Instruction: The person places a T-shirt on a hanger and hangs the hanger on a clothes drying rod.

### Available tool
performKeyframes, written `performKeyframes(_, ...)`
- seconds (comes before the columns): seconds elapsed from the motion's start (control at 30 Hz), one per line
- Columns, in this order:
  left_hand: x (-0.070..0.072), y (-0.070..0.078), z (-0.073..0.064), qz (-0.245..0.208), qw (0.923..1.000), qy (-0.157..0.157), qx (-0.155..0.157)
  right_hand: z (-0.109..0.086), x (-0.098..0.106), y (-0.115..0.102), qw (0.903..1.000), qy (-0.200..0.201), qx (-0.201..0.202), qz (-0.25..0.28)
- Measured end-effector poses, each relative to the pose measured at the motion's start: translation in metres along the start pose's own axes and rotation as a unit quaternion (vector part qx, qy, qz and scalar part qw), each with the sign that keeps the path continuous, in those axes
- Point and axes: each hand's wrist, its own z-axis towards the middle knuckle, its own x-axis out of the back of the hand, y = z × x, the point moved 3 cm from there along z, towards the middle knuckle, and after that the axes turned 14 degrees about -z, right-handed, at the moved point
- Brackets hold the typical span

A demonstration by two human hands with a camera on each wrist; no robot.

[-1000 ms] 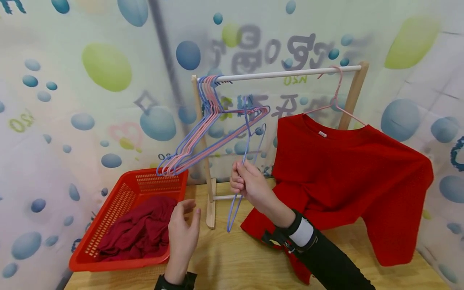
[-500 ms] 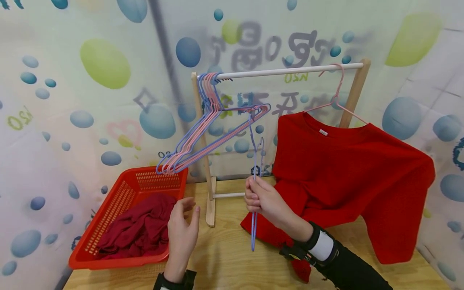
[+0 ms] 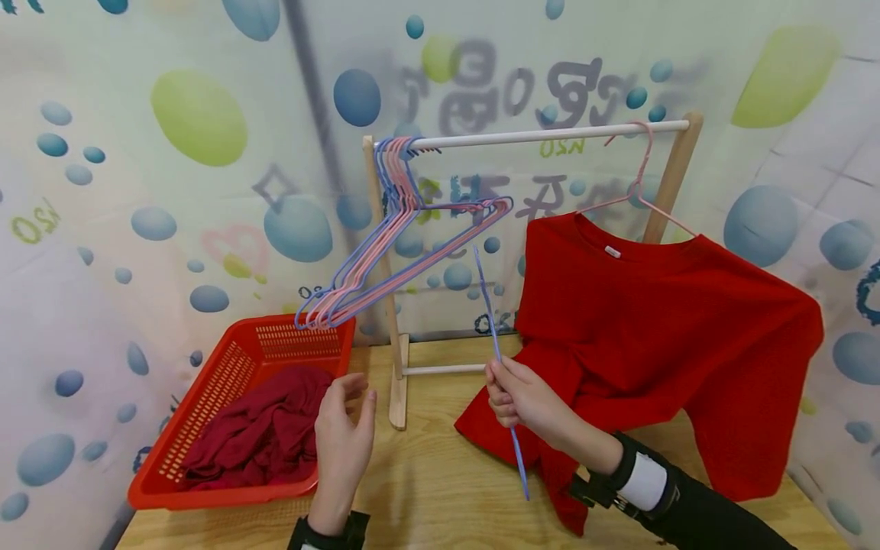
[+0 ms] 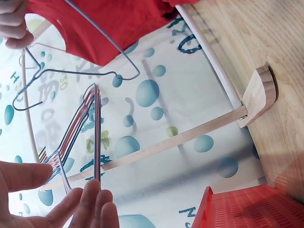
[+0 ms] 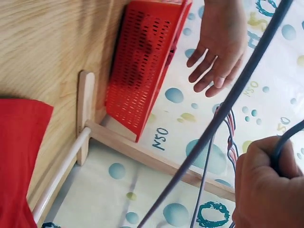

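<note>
My right hand [image 3: 525, 397] grips a blue wire hanger [image 3: 491, 321] in front of the rack, and in the head view the hanger is turned nearly edge-on. The left wrist view shows that hanger's hook and one shoulder [image 4: 78, 72]. My left hand [image 3: 344, 439] is held with relaxed, slightly bent fingers beside the red basket [image 3: 234, 500] and touches nothing. Crumpled dark red cloth [image 3: 264, 428] lies inside the basket. Several blue and pink hangers [image 3: 385, 244] hang together at the rail's left end. A red shirt [image 3: 660, 321] hangs on a pink hanger [image 3: 641, 164] at the right.
The rack has a white rail [image 3: 522, 139] between wooden posts, with a wooden foot [image 3: 398, 397] at the left and a low white crossbar [image 3: 443, 370]. It stands on a wooden table [image 3: 419, 489]. Behind it hangs a curtain [image 3: 289, 92] printed with bubbles.
My right hand has moved right and down with the blue hanger, away from the bunch on the rail. The hanger has turned edge-on to the head view. My left hand has barely moved.
</note>
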Motion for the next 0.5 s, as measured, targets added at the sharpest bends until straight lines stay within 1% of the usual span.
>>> performKeyframes(0.17,0.0,0.001,0.002,0.0,1.0,0.0,-0.005,-0.012,0.003,0.005,0.9993,-0.003,-0.008,-0.037)
performKeyframes(0.37,0.002,0.003,0.002,0.002,1.0,0.005,-0.002,-0.025,0.006,0.01,0.9973,-0.014,0.001,-0.071)
performKeyframes(0.5,0.002,0.004,0.001,0.003,1.0,0.005,0.0,-0.032,0.009,0.013,0.9946,-0.01,0.001,-0.103)
